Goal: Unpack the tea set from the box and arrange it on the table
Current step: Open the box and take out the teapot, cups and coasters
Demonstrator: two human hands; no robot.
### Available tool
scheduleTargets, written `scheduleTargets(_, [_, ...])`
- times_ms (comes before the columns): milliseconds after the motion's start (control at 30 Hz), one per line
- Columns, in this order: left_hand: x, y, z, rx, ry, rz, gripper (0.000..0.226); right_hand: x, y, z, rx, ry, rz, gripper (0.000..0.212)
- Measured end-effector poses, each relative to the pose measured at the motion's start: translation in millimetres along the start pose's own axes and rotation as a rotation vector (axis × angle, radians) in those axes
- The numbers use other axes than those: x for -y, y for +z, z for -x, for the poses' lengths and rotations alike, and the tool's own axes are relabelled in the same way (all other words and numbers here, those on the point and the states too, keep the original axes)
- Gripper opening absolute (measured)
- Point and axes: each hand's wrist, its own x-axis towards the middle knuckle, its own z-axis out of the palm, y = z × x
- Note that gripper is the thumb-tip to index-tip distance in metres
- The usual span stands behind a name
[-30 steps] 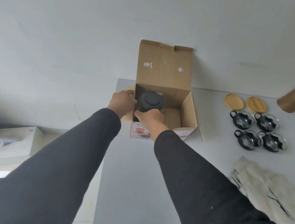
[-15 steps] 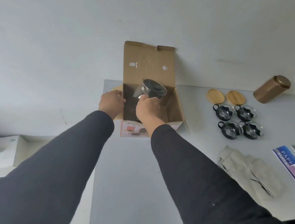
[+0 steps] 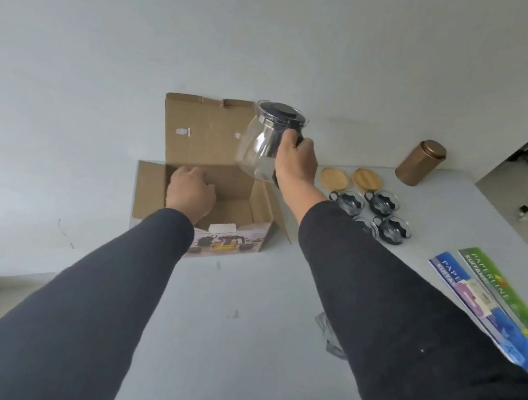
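R hand [image 3: 296, 162] grips glass teapot [image 3: 265, 144] by its handle, held w/ lid on above box [image 3: 222, 194]. L hand [image 3: 191, 189] rests inside box, fingers loosely curled, holding nothing.

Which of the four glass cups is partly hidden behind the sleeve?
The near-left cup of the square; the right sleeve cuts across it, while the other three show whole.
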Motion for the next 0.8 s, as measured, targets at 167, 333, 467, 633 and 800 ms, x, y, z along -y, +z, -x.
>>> scheduleTargets(167, [-47, 44, 14, 0.083, 0.09, -0.02, 0.042, -23, -44, -33, -0.087, -0.016, 0.02, 0.048])
scheduleTargets(333, [-65, 93, 26, 0.083, 0.056, -0.196, 0.041, -69, -73, -67, -0.022, 0.016, -0.023, 0.046])
scheduleTargets(467, [-80, 121, 41, 0.033, -0.033, -0.29, 0.05, -117, -84, -96, 0.102, 0.089, -0.095, 0.041])
scheduleTargets(633, [-83, 133, 48, 0.009, -0.097, -0.469, 0.041, -163, -85, -118, 0.207, 0.126, -0.051, 0.036])
scheduleTargets(800, [-86, 133, 47, 0.006, -0.136, -0.477, 0.035, -188, -87, -132, 0.29, 0.132, 0.017, 0.035])
